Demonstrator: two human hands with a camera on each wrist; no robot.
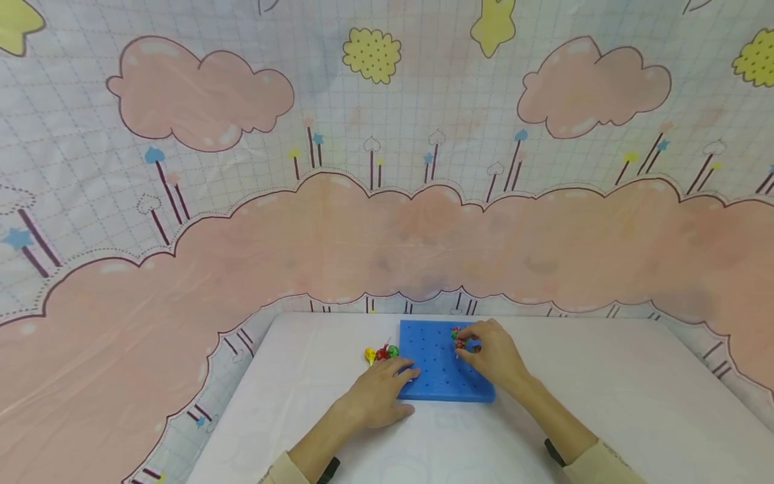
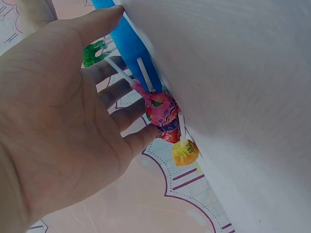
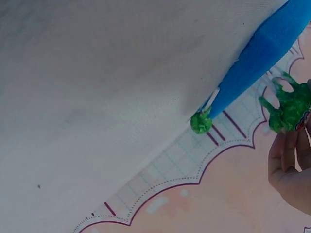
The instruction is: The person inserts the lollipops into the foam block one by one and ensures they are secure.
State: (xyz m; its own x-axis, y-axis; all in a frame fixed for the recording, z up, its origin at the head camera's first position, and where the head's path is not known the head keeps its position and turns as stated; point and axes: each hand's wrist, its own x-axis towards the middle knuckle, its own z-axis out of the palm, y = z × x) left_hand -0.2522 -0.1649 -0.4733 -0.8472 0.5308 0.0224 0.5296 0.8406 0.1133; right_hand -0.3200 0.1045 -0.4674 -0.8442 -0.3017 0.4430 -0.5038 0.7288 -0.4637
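A blue foam board (image 1: 444, 366) dotted with holes lies on the white table (image 1: 605, 403). My left hand (image 1: 406, 374) rests on the board's near left corner with fingers fairly straight; in the left wrist view its thumb (image 2: 97, 22) touches the board's edge (image 2: 129, 41). Beside that edge lie loose lollipops (image 1: 381, 353): a pink-red one (image 2: 163, 110), a yellow-orange one (image 2: 185, 153) and a green one (image 3: 200, 122). My right hand (image 1: 464, 343) is over the board's far right part and pinches a green-wrapped lollipop (image 3: 289, 107), with another red one (image 1: 459, 344) at its fingertips.
A cartoon cloud-patterned cloth (image 1: 387, 222) hangs behind and around the table. The white tabletop stretches to the left and right of the board. Both forearms come in from the near edge, in beige sleeves (image 1: 605, 464).
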